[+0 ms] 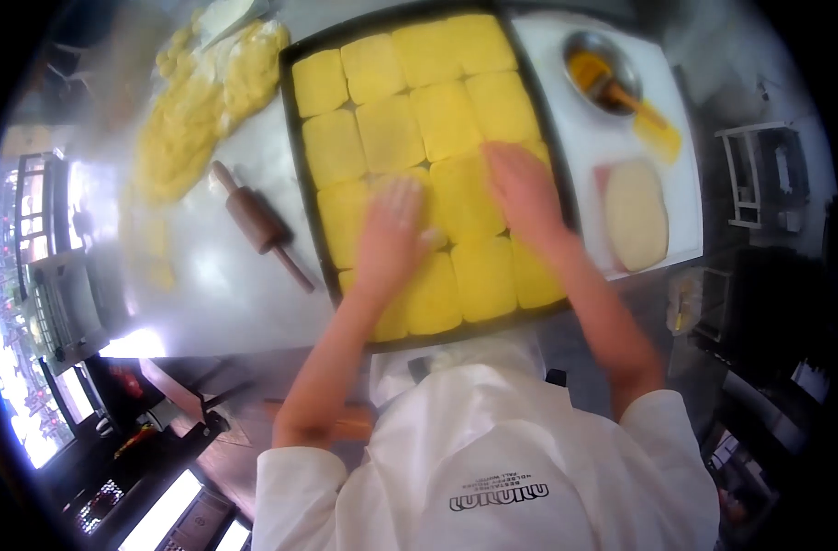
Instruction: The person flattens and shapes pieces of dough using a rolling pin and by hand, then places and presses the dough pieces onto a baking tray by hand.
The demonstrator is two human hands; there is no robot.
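A dark baking tray (298, 154) lies before me, covered with rows of yellow dough squares (445, 118). My left hand (393, 225) rests on the dough left of the tray's middle, fingers stretched forward and thumb out to the side. Further right, my right hand (522, 188) lies on the squares near the tray's right side, its fingers extended and a little blurred. Neither hand shows anything in its grasp. Narrow dark gaps show between some squares.
A wooden rolling pin (258, 220) lies left of the tray, below floury yellow dough (185, 138) with a white scraper (228, 16). On the right, a white board (690, 207) carries a metal bowl (580, 48), a yellow spatula (656, 135) and a pale dough slab (636, 220).
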